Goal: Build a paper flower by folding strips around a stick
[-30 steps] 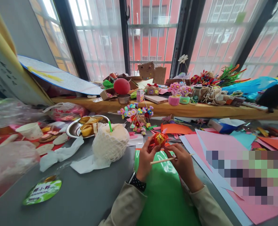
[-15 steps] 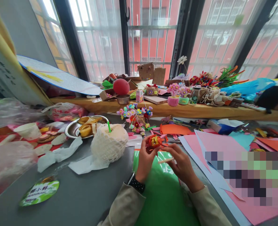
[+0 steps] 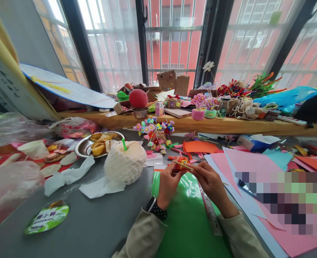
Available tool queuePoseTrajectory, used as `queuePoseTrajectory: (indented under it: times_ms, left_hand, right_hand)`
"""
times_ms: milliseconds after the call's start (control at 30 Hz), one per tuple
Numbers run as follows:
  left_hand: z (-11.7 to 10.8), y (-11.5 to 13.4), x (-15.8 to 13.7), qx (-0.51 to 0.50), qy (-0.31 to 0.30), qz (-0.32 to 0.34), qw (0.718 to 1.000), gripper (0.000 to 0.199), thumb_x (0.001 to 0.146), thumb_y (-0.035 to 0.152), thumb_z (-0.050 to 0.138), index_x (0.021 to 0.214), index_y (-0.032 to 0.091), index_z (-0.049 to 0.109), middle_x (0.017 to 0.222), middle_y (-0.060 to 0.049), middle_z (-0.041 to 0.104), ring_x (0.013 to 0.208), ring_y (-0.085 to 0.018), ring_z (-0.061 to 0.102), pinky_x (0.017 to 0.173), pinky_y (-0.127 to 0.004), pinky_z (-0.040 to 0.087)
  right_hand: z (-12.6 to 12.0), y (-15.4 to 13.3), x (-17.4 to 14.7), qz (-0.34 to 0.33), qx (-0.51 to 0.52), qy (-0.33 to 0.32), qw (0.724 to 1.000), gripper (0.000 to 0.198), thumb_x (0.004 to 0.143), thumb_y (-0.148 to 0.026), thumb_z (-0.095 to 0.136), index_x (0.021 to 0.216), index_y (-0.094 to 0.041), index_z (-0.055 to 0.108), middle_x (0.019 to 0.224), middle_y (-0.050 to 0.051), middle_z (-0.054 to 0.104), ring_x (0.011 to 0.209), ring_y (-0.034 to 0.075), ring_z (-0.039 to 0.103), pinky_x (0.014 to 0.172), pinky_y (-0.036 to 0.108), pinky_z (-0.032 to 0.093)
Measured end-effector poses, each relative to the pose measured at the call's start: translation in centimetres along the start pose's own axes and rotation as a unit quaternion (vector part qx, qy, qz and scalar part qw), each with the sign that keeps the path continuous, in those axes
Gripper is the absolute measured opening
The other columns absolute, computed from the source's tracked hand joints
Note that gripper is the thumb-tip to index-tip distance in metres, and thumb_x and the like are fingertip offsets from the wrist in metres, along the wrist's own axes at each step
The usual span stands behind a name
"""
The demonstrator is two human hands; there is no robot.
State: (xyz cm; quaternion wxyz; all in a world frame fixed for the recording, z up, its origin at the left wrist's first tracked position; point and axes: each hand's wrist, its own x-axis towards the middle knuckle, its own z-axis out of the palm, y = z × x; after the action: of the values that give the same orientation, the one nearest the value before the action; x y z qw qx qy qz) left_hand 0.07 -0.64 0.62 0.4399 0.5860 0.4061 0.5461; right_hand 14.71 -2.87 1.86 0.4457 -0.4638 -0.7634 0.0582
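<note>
My left hand (image 3: pixel 169 184) pinches a small red and yellow paper piece (image 3: pixel 185 161), holding it above the far end of a green sheet (image 3: pixel 190 222). Closed around a thin wooden stick (image 3: pixel 182 164) is my right hand (image 3: pixel 209 181). The stick's left end lies across the front of the paper piece, and its other end sticks out behind the right hand. A clear ruler (image 3: pixel 211 215) lies on the green sheet below my right wrist. My fingers partly cover the paper piece.
A coconut (image 3: pixel 126 163) in white netting with a green straw stands left of my hands. Behind it is a metal bowl (image 3: pixel 81 147) with peels. Pink paper sheets (image 3: pixel 255 161) spread on the right. Pipe-cleaner flowers (image 3: pixel 155 134) stand beyond my hands.
My right hand has turned and brought the stick up from below, so that it now crosses the paper piece. The left hand has shifted slightly, and more of the ruler shows.
</note>
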Motion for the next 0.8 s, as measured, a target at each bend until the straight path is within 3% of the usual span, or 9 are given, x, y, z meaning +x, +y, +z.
queuePoseTrajectory:
  times_ms: [167, 367, 467, 633, 800]
  left_hand:
    - [-0.04, 0.44, -0.13, -0.006, -0.01, -0.007, 1.0, 0.048, 0.065, 0.029, 0.06, 0.112, 0.021, 0.05, 0.092, -0.002, 0.064, 0.082, -0.017, 0.059, 0.075, -0.029, 0.047]
    - [-0.07, 0.49, -0.11, 0.015, -0.016, -0.024, 0.999, 0.049, 0.064, 0.03, 0.061, 0.111, 0.02, 0.05, 0.085, -0.004, 0.066, 0.076, -0.018, 0.06, 0.069, -0.029, 0.048]
    - [-0.05, 0.24, 0.09, -0.01, -0.026, -0.036, 0.999, 0.051, 0.065, 0.027, 0.061, 0.114, 0.02, 0.047, 0.092, -0.006, 0.064, 0.077, -0.017, 0.06, 0.067, -0.028, 0.049]
    - [0.14, -0.25, 0.38, -0.104, -0.075, -0.044, 0.991, 0.053, 0.063, 0.02, 0.063, 0.112, 0.019, 0.045, 0.108, -0.009, 0.056, 0.092, -0.019, 0.056, 0.075, -0.029, 0.047]
    - [0.16, -0.2, 0.23, -0.109, -0.062, -0.047, 0.991, 0.051, 0.063, 0.026, 0.063, 0.109, 0.017, 0.044, 0.1, -0.009, 0.057, 0.077, -0.016, 0.06, 0.065, -0.027, 0.049]
  right_hand:
    - [-0.21, -0.23, 0.02, -0.007, 0.023, 0.014, 1.0, 0.034, 0.084, -0.036, 0.035, 0.096, -0.02, 0.062, 0.067, 0.002, 0.047, 0.058, 0.012, 0.05, 0.052, 0.023, 0.042]
    - [-0.45, -0.69, -0.11, 0.047, 0.034, 0.023, 0.998, 0.026, 0.081, -0.035, 0.043, 0.09, -0.018, 0.06, 0.072, 0.003, 0.058, 0.054, 0.011, 0.051, 0.049, 0.021, 0.041]
    - [-0.42, -0.62, -0.13, 0.054, 0.043, -0.018, 0.997, 0.025, 0.08, -0.035, 0.043, 0.089, -0.018, 0.059, 0.074, 0.003, 0.061, 0.056, 0.011, 0.053, 0.049, 0.02, 0.042]
    - [-0.04, -0.26, -0.06, 0.045, 0.017, -0.07, 0.996, 0.028, 0.081, -0.036, 0.042, 0.095, -0.017, 0.056, 0.062, 0.002, 0.058, 0.052, 0.012, 0.052, 0.049, 0.021, 0.042]
    - [-0.12, -0.18, -0.02, 0.066, 0.016, -0.038, 0.997, 0.028, 0.08, -0.037, 0.042, 0.094, -0.017, 0.056, 0.057, 0.0, 0.055, 0.047, 0.01, 0.049, 0.046, 0.02, 0.041]
